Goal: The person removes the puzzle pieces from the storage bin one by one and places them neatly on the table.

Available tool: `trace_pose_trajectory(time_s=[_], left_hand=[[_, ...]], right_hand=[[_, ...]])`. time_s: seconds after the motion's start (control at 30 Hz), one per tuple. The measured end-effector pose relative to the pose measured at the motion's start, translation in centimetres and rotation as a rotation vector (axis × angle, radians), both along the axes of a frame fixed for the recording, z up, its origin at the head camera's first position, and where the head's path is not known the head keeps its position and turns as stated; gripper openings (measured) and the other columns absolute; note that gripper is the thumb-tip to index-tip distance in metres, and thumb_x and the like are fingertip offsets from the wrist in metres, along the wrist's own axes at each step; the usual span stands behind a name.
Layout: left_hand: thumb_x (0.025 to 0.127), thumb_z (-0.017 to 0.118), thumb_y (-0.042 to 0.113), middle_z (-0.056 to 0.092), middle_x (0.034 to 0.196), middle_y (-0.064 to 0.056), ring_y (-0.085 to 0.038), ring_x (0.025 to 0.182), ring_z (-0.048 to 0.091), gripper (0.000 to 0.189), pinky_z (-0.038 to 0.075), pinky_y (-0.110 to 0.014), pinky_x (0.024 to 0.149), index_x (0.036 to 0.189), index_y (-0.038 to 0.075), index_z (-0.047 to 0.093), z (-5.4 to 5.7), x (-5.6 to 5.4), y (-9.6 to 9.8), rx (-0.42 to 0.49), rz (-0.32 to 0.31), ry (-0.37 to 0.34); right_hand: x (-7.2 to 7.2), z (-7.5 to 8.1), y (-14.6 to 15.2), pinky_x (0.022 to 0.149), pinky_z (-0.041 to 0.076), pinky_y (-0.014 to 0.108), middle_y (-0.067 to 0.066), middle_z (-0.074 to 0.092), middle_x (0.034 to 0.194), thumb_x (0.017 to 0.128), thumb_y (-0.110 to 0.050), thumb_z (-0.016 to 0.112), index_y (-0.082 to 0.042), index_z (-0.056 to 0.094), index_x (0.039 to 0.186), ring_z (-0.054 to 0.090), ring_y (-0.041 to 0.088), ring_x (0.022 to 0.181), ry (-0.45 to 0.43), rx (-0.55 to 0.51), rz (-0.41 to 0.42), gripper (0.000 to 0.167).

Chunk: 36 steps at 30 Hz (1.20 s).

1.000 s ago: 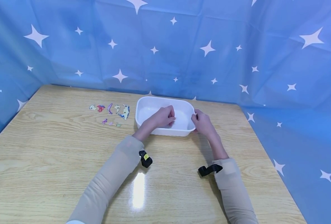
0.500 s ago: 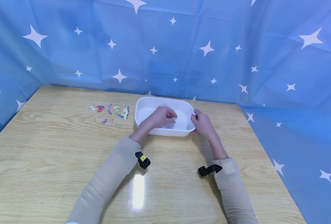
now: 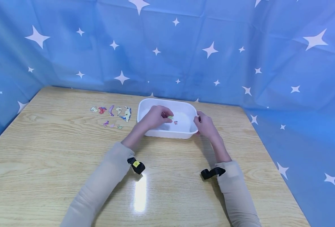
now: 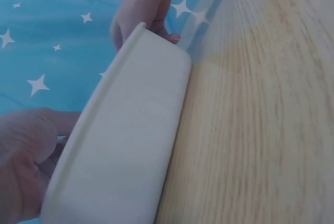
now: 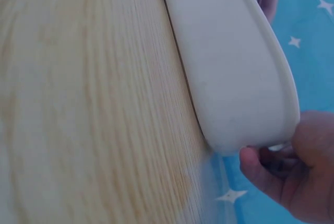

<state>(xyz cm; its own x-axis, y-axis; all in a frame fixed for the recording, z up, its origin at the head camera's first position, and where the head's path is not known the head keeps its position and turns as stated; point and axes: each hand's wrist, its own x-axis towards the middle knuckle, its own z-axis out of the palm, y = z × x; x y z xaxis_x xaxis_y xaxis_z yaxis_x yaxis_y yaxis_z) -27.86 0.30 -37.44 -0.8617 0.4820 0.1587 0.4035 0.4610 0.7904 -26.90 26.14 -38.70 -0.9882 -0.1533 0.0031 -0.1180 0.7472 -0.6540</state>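
Note:
A white plastic tub (image 3: 167,134) stands on the wooden table. Inside it, my left hand (image 3: 157,116) pinches a small flat green piece (image 3: 170,117) between thumb and fingertips. One small red-and-blue piece (image 3: 176,122) lies on the tub's floor, just right of those fingers. At the tub's right end, my right hand (image 3: 205,124) grips the rim; the right wrist view shows the thumb (image 5: 250,158) against the end wall. In the left wrist view, the tub's wall hides the fingertips of my left hand (image 4: 26,156).
Left of the tub lie several flat colourful cut-out pieces, among them a large yellow-and-blue one (image 3: 126,114), a red one (image 3: 102,110) and a purple one (image 3: 111,110). A blue curtain with white stars (image 3: 167,47) hangs behind the table (image 3: 170,189).
My left hand has risen and drawn left inside the tub, and the green piece has come into sight in its fingers. The red-and-blue piece is now uncovered. My right hand stays put.

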Motion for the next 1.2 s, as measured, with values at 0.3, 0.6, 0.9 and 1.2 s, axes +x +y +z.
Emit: trace_pose_trajectory(time_s=[0.3, 0.6, 0.9, 1.2], left_hand=[[0.093, 0.074, 0.01, 0.072, 0.1, -0.007, -0.02, 0.091, 0.066, 0.02, 0.053, -0.032, 0.08, 0.112, 0.003, 0.074, 0.4, 0.8, -2.2, 0.053, 0.065, 0.025], [0.094, 0.07, 0.007, 0.071, 0.102, -0.01, -0.022, 0.092, 0.067, 0.019, 0.055, -0.035, 0.082, 0.111, 0.001, 0.072, 0.9, 1.6, -5.1, 0.104, 0.095, 0.063], [0.095, 0.068, 0.006, 0.07, 0.106, -0.013, -0.026, 0.097, 0.066, 0.022, 0.056, -0.039, 0.086, 0.115, -0.001, 0.07, 0.8, 2.3, -8.6, 0.101, 0.149, 0.035], [0.091, 0.073, 0.004, 0.068, 0.1, -0.014, -0.026, 0.087, 0.065, 0.02, 0.055, -0.037, 0.079, 0.111, 0.0, 0.073, 0.2, 2.6, -11.9, 0.119, 0.226, 0.11]], right_hand=[[0.0, 0.0, 0.0, 0.051, 0.057, 0.037, 0.02, 0.057, 0.085, 0.107, -0.018, 0.037, 0.007, 0.039, 0.148, 0.064, 0.026, 0.053, 0.011, 0.011, 0.004, 0.049], [0.1, 0.0, 0.0, 0.051, 0.058, 0.039, 0.021, 0.056, 0.085, 0.106, -0.018, 0.037, 0.007, 0.041, 0.146, 0.066, 0.029, 0.054, 0.009, -0.002, 0.005, 0.047], [0.0, -0.1, 0.1, 0.052, 0.059, 0.038, 0.024, 0.057, 0.09, 0.107, -0.018, 0.038, 0.007, 0.04, 0.147, 0.067, 0.029, 0.057, 0.0, -0.009, 0.001, 0.048], [-0.1, -0.1, 0.2, 0.052, 0.058, 0.039, 0.024, 0.057, 0.091, 0.107, -0.019, 0.038, 0.006, 0.04, 0.147, 0.066, 0.03, 0.056, -0.004, -0.011, 0.005, 0.047]])
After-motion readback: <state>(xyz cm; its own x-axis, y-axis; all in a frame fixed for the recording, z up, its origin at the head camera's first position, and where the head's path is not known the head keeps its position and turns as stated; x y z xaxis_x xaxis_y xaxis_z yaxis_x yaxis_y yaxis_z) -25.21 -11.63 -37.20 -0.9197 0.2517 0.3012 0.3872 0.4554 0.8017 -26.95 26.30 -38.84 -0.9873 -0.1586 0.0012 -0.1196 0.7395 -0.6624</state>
